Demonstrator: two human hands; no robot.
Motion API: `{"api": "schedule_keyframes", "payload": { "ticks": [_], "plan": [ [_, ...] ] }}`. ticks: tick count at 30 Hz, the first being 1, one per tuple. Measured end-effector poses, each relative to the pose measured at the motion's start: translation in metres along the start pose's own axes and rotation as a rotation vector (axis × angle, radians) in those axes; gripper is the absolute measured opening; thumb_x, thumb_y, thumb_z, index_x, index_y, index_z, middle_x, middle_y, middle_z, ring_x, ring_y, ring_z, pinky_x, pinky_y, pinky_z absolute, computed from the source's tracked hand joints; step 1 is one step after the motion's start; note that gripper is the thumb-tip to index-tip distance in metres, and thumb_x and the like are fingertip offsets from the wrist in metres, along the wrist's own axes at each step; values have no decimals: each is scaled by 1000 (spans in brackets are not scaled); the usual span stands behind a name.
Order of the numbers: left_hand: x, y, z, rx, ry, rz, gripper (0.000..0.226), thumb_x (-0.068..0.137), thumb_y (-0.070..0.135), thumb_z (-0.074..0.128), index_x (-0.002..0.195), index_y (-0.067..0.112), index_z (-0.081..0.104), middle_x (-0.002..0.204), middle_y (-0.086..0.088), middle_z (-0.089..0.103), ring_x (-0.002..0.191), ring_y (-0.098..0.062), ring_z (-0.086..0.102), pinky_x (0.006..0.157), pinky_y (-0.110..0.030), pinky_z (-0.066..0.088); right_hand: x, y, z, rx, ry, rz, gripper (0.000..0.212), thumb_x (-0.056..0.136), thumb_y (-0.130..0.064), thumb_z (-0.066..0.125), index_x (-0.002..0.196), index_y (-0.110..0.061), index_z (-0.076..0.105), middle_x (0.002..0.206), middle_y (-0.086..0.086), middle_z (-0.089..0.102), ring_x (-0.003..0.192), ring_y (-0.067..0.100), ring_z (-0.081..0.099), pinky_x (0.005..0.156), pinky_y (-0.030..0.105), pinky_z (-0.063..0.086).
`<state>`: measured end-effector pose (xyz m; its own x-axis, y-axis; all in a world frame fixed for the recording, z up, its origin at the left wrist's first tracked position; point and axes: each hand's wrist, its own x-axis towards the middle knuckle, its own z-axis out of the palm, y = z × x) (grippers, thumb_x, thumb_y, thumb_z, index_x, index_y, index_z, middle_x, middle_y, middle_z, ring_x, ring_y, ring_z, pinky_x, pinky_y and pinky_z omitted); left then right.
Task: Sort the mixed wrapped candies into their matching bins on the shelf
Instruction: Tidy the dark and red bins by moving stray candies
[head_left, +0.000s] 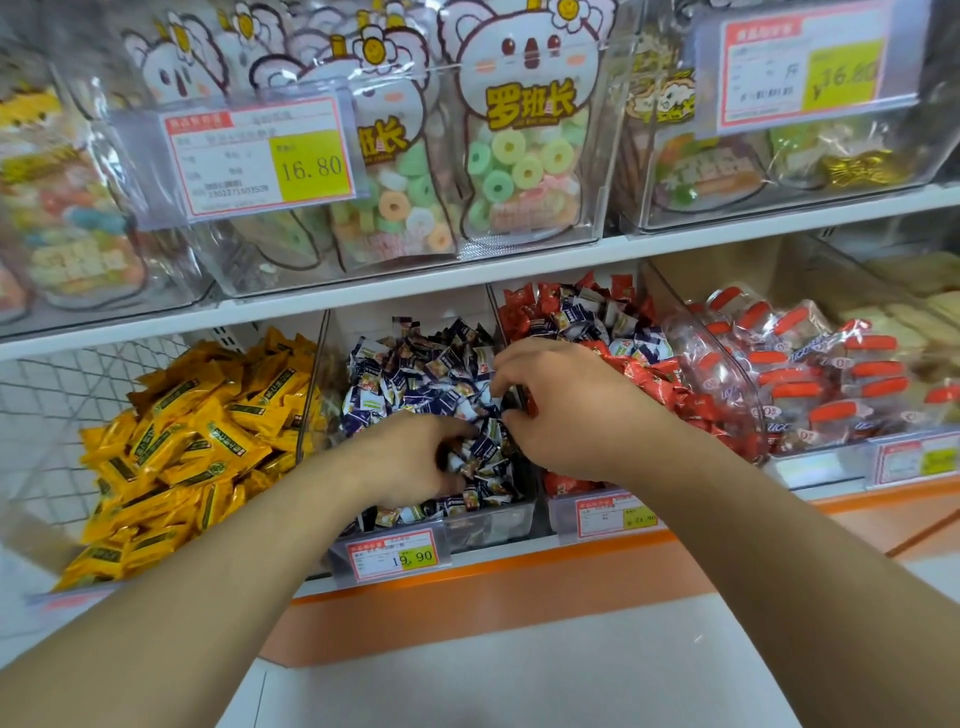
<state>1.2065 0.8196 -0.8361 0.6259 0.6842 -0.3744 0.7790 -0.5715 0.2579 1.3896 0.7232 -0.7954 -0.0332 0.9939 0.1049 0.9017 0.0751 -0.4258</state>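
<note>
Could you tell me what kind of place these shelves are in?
Most likely a shop's bulk-candy aisle. Clear plastic bins on white shelves hold loose wrapped sweets, such as yellow-wrapped candies, and red-and-yellow price labels are clipped to the bin fronts, one reading 16.80.

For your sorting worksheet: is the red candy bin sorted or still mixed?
Still mixed. Several navy-and-white candies lie on the red candies at the back of the red bin.

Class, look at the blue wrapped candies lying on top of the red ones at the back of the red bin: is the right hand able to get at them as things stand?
Probably yes. The right hand sits at the divider beside the red bin, and the stray blue candies lie uncovered on top of the pile just beyond it, with nothing in between.
</note>
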Motion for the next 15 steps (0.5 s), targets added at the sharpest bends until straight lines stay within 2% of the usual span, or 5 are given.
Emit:
{"api": "schedule_keyframes", "payload": {
  "ticks": [3,8,12,15],
  "plan": [
    [3,-4,-3,-9,-30,-22,90,85,38,83,158,42,31,144,7,59,119,-18,61,92,-26,51,0,1,1,5,11,-6,24,92,-18,64,115,-19,71,135,-6,59,125,20,56,109,43,46],
    [10,-9,-4,-25,17,-5,98,80,26,88,158,43,31,146,9,58,121,-15,60,100,-26,51,-1,0,0,8,4,3,22,92,-18,64,113,-19,71,134,-5,59,124,21,56,110,44,45],
    [10,-13,-6,50,87,7,99,77,19,88,155,49,34,142,7,60,113,-16,62,84,-21,49,-2,-1,-2,0,4,2,22,94,-18,64,115,-18,71,136,-6,58,127,20,54,113,43,41],
    [10,-17,-9,76,113,11,96,80,16,84,154,50,35,143,6,59,114,-17,62,81,-21,49,-3,-2,-3,-1,1,1,22,94,-19,64,114,-18,71,139,-7,57,128,19,54,113,42,41]
  ]
}}
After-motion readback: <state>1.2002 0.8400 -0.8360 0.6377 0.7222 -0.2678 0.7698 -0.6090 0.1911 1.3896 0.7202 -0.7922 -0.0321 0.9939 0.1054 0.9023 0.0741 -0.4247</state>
